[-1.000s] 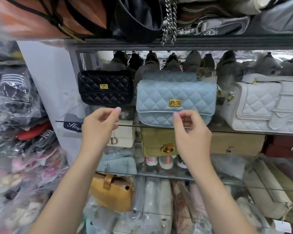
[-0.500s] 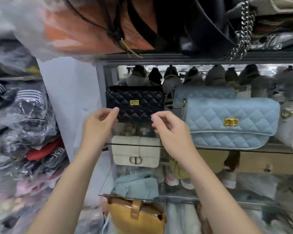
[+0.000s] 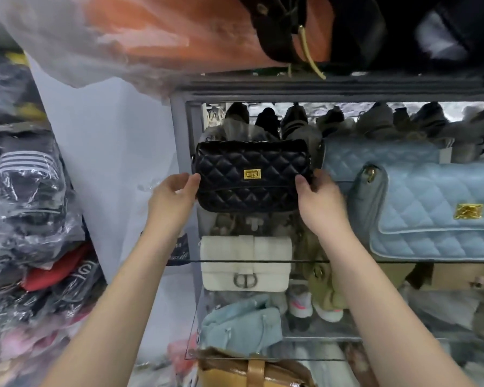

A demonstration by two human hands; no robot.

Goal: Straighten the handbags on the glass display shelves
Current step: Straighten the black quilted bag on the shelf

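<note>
Gripped black handbag (image 3: 252, 177) at 2 ends, left hand (image 3: 173, 201) and right hand (image 3: 323, 203) curled; tight between frame post (image 3: 179, 163) and blue handbag (image 3: 430, 213).

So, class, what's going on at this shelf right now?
A person is tidying a shop display. The left hand and right hand grip the two ends of a black quilted handbag, which faces front at the upper glass shelf. Whether it rests on the glass or is lifted cannot be told. A larger light blue quilted handbag sits to its right, and a white handbag stands on the shelf below.
</note>
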